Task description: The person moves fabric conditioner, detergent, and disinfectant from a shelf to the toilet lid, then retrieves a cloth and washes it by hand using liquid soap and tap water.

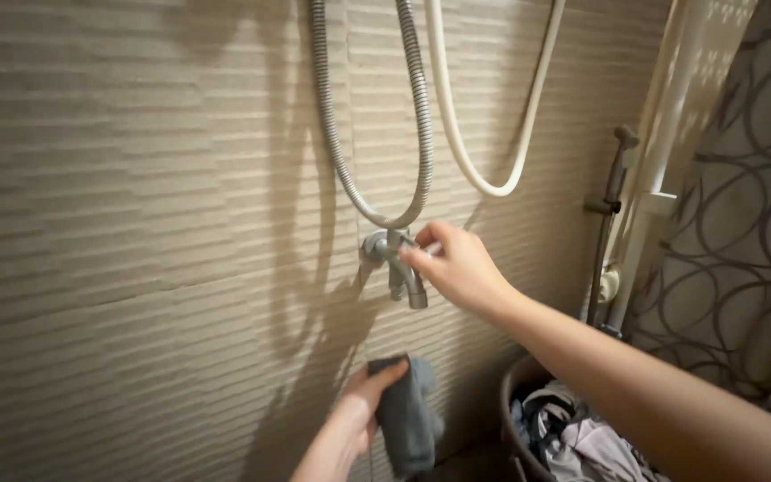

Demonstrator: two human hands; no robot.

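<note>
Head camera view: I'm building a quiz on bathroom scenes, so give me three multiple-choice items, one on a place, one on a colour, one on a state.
1. Where is the wall tap?
A. below the loop of the metal hose
B. inside the basket
C. on the curtain

2. What colour is the cloth?
A. red
B. grey
C. yellow

3. What is the left hand doing?
A. hanging free
B. gripping the cloth
C. resting in the laundry basket

Answers:
1. A, since the tap sits on the tiled wall right under the hose loop, with the right hand on it.
2. B, since the cloth is dark grey.
3. B, since its fingers wrap the cloth below the tap.
</note>
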